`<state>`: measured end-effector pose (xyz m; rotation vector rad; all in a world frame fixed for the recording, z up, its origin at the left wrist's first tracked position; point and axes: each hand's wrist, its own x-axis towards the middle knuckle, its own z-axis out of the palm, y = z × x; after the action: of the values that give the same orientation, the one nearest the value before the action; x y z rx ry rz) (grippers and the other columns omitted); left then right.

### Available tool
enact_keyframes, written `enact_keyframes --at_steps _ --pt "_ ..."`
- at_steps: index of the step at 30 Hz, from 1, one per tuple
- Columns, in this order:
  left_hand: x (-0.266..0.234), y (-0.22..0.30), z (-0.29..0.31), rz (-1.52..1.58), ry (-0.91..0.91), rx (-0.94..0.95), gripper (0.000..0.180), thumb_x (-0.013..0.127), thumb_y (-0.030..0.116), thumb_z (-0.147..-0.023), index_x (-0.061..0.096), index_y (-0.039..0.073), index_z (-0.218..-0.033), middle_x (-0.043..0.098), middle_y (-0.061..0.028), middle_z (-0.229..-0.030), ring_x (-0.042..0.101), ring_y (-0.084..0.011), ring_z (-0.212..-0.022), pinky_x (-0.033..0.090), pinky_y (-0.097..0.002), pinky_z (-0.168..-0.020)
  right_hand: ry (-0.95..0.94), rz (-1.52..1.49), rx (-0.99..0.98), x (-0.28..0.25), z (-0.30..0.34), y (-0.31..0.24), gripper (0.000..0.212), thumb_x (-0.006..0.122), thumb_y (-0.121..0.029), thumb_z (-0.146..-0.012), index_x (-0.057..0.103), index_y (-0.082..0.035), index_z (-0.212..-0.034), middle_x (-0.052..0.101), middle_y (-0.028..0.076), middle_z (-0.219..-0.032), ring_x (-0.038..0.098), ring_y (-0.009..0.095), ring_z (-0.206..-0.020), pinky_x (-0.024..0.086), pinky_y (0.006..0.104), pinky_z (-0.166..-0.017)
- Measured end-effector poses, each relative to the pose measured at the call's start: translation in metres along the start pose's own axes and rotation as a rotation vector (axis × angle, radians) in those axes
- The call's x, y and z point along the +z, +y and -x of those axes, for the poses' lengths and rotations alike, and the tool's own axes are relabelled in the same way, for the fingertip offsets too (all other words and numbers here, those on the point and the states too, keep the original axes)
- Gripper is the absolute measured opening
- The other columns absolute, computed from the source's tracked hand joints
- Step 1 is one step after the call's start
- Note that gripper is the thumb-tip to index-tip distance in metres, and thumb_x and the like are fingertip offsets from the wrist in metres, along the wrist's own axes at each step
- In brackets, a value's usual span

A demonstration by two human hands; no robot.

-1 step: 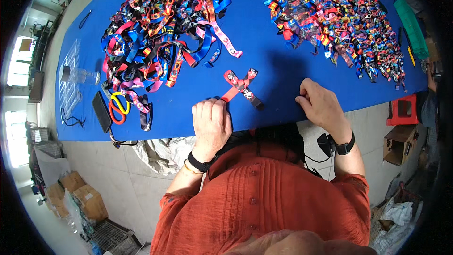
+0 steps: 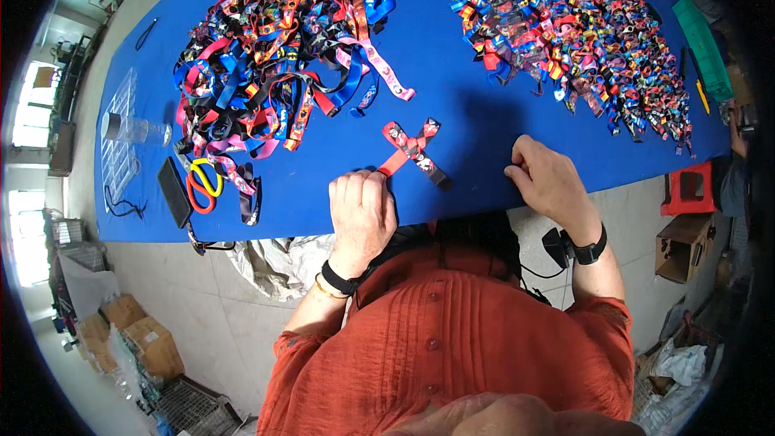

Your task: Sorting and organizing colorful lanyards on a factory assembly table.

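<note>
A short printed ribbon strap, folded into a crossed loop [image 2: 413,144] of red and black, lies flat on the blue table in front of me. Its red tail reaches toward my left hand [image 2: 361,203], which rests at the table's near edge with fingers curled together. The tail's end meets the fingertips; whether they grip it is hidden. To the right of the strap, my right hand [image 2: 550,179] hovers or rests over the table edge, fingers bent inward and thumb close to them, with nothing showing in it. Both wrists wear black bands.
A tangled heap of ribbon straps [image 2: 274,56] fills the far left, and a broad pile of small folded ribbons [image 2: 573,32] the far right. Scissors [image 2: 194,188], a dark phone-like slab [image 2: 173,192] and a clear bottle [image 2: 141,129] lie left. A green tray [image 2: 701,44] stands far right.
</note>
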<state>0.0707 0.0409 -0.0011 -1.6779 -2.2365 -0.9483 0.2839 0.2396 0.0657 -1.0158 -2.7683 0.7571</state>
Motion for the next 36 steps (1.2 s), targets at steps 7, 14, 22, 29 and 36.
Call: enact_keyframes --at_steps 7,14,22,29,36 --pt "0.0 0.001 0.002 0.013 0.026 -0.012 0.024 0.064 -0.002 -0.075 0.057 0.002 -0.097 0.059 -0.0138 -0.095 0.056 -0.0307 -0.086 0.041 -0.0417 -0.078 -0.074 -0.015 -0.09 -0.004 -0.014 -0.006 0.02 0.066 -0.018 -0.086 0.054 -0.003 -0.089 0.064 0.017 -0.082 0.062 0.041 -0.08 0.047 0.0481 -0.067" --pt "0.0 0.0 0.001 0.019 0.042 -0.008 0.025 0.065 -0.002 -0.073 0.058 0.003 -0.096 0.059 -0.0133 -0.093 0.055 -0.0306 -0.086 0.041 -0.0409 -0.078 -0.037 -0.197 -0.125 0.01 -0.06 -0.02 0.032 0.068 -0.03 -0.088 0.062 -0.001 -0.1 0.067 0.016 -0.083 0.066 0.035 -0.079 0.05 0.0422 -0.069" --pt "0.001 0.0 0.003 0.052 0.079 -0.01 0.024 0.065 -0.002 -0.073 0.058 0.003 -0.096 0.059 -0.0133 -0.094 0.055 -0.0312 -0.087 0.042 -0.0411 -0.078 -0.088 -0.284 -0.218 0.029 -0.089 -0.034 0.04 0.072 -0.039 -0.084 0.066 0.0 -0.092 0.068 0.017 -0.085 0.066 0.032 -0.08 0.051 0.041 -0.07" --pt "0.0 -0.001 0.004 0.032 0.039 -0.018 0.027 0.065 0.002 -0.073 0.057 0.003 -0.099 0.058 -0.014 -0.097 0.055 -0.0313 -0.091 0.042 -0.0417 -0.082 -0.046 -0.245 -0.289 0.046 -0.094 -0.043 0.032 0.074 -0.031 -0.08 0.06 -0.002 -0.082 0.064 0.016 -0.077 0.064 0.032 -0.075 0.049 0.0413 -0.065" --pt "-0.001 -0.003 0.004 0.122 0.057 -0.08 0.025 0.067 0.007 -0.08 0.058 0.001 -0.103 0.059 -0.0152 -0.099 0.056 -0.0324 -0.089 0.043 -0.041 -0.083 -0.047 -0.482 -0.211 0.048 -0.086 -0.055 0.023 0.071 -0.016 -0.081 0.055 -0.001 -0.085 0.063 0.015 -0.076 0.066 0.029 -0.072 0.05 0.0393 -0.064"
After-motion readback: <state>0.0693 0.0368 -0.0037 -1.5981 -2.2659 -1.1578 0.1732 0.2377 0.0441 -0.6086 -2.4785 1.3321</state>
